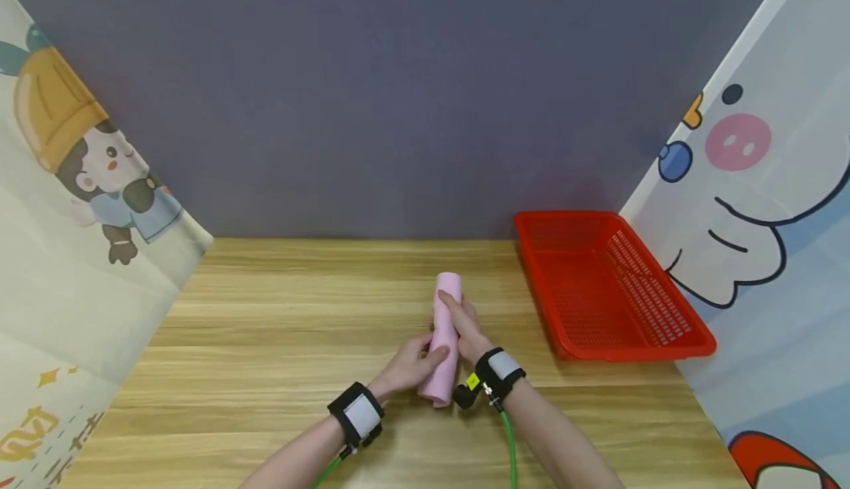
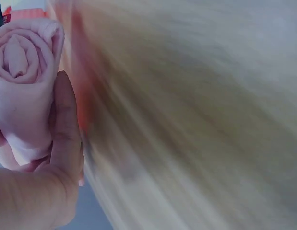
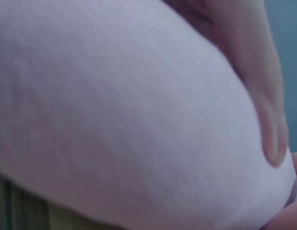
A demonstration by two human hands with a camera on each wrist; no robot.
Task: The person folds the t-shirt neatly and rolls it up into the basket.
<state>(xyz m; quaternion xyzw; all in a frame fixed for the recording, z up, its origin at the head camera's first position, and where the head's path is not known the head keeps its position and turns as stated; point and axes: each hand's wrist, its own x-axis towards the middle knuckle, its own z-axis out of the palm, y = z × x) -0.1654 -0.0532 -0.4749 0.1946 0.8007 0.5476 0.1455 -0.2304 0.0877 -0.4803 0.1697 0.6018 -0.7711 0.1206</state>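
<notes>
A pink cloth (image 1: 441,338) is rolled into a long tube and held over the wooden table. My left hand (image 1: 406,366) grips its near part from the left, thumb lying across the top. Farther up, my right hand (image 1: 467,327) holds the roll from the right side, its thumb along the cloth. In the left wrist view the spiral end of the rolled cloth (image 2: 28,105) faces the camera, with the left hand (image 2: 57,163) wrapped round it. The cloth (image 3: 129,115) fills most of the right wrist view, and the right thumb (image 3: 258,81) presses on it.
A red plastic basket (image 1: 561,327) with perforated sides stands on the right of the wooden table (image 1: 265,327). A dark grey panel (image 1: 398,105) rises behind the table. Printed curtains (image 1: 60,275) hang at both sides. Green cables (image 1: 510,445) run from the wrist straps.
</notes>
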